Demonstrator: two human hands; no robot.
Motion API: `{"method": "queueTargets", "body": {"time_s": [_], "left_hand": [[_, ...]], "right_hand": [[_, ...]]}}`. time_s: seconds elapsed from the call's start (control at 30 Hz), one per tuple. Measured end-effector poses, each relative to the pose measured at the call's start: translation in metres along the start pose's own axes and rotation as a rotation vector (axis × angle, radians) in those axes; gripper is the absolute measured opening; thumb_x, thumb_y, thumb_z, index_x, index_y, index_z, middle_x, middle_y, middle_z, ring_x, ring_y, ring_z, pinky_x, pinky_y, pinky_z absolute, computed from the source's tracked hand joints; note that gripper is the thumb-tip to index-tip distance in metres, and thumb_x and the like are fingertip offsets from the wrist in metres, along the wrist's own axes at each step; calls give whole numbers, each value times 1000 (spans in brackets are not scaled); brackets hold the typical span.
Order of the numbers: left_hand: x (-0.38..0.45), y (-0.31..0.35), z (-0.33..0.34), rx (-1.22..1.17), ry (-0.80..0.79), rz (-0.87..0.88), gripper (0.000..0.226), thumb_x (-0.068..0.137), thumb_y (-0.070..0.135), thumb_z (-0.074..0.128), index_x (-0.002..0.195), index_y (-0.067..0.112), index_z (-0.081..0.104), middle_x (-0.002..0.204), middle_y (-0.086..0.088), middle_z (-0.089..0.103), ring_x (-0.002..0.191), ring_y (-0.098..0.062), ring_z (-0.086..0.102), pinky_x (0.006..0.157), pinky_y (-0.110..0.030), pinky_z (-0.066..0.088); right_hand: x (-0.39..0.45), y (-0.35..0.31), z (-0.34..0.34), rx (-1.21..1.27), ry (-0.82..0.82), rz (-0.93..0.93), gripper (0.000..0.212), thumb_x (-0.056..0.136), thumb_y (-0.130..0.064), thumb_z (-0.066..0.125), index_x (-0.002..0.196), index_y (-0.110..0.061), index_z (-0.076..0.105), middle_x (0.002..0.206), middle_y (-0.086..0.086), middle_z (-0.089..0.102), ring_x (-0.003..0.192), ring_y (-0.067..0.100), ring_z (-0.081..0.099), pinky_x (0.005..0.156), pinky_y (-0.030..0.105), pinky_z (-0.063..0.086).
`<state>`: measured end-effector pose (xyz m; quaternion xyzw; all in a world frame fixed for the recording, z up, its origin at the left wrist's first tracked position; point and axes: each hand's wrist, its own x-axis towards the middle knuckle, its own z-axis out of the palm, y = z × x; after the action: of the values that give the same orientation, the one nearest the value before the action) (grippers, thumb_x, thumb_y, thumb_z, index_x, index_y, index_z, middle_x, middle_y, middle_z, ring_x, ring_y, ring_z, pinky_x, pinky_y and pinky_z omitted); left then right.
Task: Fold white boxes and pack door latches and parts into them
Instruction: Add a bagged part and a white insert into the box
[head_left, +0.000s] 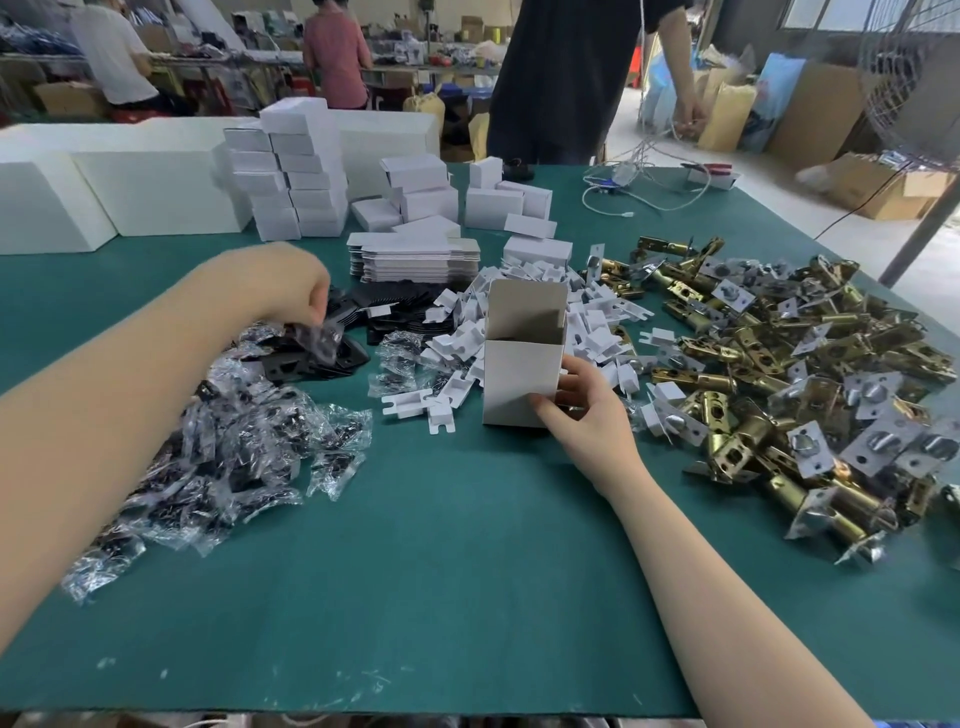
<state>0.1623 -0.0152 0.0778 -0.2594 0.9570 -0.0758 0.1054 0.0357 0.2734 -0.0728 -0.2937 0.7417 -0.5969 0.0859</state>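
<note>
The right hand (582, 410) grips the white box (522, 358) near its base; the box stands upright, long axis vertical, open mouth up. The left hand (291, 291) pinches a small clear bag (324, 338) over the left pile.

Green table (467, 545) seen from above. Right hand (582, 410) grips the lower right corner of an upright white box (522, 382), top flap raised, mouth open. Left hand (291, 283), fingers curled, pinches a small clear bag (324, 338) holding dark parts, just above a heap of similar bags (223, 457). Black plates (395, 312) lie behind the heap, beside a pile of white card inserts (519, 312) that surrounds the box. Brass door latches (789, 374) are heaped at right. Flat unfolded cartons (410, 257) sit stacked behind the plates; folded white boxes (296, 182) stand in columns farther back. A person in dark clothes (566, 78) stands at the far edge, near tangled white cables (639, 182).
</note>
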Motion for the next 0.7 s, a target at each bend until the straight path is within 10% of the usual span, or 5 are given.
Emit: {"method": "queueTargets", "body": {"time_s": [0.13, 0.33, 0.57, 0.7], "left_hand": [[5, 15, -7, -618, 96, 36, 9, 97, 27, 58, 89, 25, 56, 96, 4, 66, 86, -13, 66, 74, -29, 53], [-7, 56, -4, -1667, -199, 79, 20, 101, 17, 45, 119, 15, 55, 110, -7, 73, 93, -20, 73, 64, -28, 59], [-15, 90, -11, -1791, -182, 208, 15, 93, 10, 61, 107, 7, 59, 94, -7, 70, 72, -10, 69, 59, -18, 56], [-16, 117, -6, -1270, 358, 375, 8, 93, 8, 63, 96, 15, 61, 98, -1, 71, 76, 1, 69, 72, -15, 55]], "right_hand": [[1, 2, 1, 7, -1, 13, 43, 87, -18, 70, 118, -44, 54, 105, -8, 67, 93, 7, 64, 83, 20, 51], [2, 3, 0, 17, -5, 22, 43, 88, -18, 70, 121, -39, 54, 106, -7, 67, 95, 5, 64, 82, 17, 50], [1, 2, 0, 18, 3, 16, 44, 88, -16, 71, 112, -47, 53, 104, -7, 67, 91, 3, 64, 80, 16, 50], [1, 2, 0, 22, -1, 18, 43, 87, -17, 72, 119, -39, 54, 106, -4, 67, 95, 8, 64, 83, 20, 51]]}}
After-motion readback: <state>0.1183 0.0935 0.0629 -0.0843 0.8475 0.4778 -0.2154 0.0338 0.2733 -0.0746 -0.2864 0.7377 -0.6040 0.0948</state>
